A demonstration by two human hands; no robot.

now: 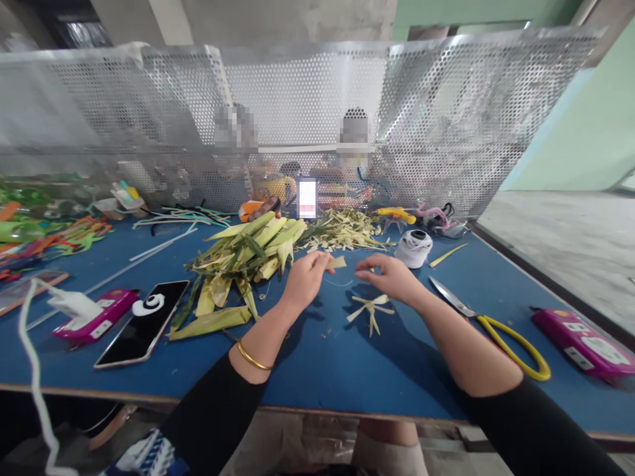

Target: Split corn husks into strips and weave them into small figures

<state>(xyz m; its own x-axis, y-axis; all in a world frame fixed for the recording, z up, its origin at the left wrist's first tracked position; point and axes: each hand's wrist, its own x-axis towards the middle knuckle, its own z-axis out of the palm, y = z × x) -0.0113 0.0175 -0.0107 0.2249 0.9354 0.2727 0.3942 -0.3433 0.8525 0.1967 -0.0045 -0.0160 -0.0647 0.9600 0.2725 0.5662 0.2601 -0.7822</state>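
My left hand (pixel 306 276) pinches a small pale piece of corn husk (pixel 338 262) between thumb and fingers. Close by on the right, my right hand (pixel 389 276) has its fingertips drawn together; what they hold, if anything, is too small to make out. A fine thread (pixel 340 283) curves across the gap below both hands. Under my right hand, a figure of knotted husk strips (pixel 372 312) lies on the blue table (pixel 317 377). Left of my left hand is a heap of corn husks (pixel 258 248), green and yellowish. Behind the hands lies a pile of cut husk scraps (pixel 347 229).
White thread spool (pixel 413 251) and yellow-handled scissors (pixel 496 330) lie right of my hands. Purple power strips (pixel 585 344) sit at both sides. A black phone (pixel 143 324) rests at left. A perforated metal screen (pixel 307 86) closes the back, people beyond it.
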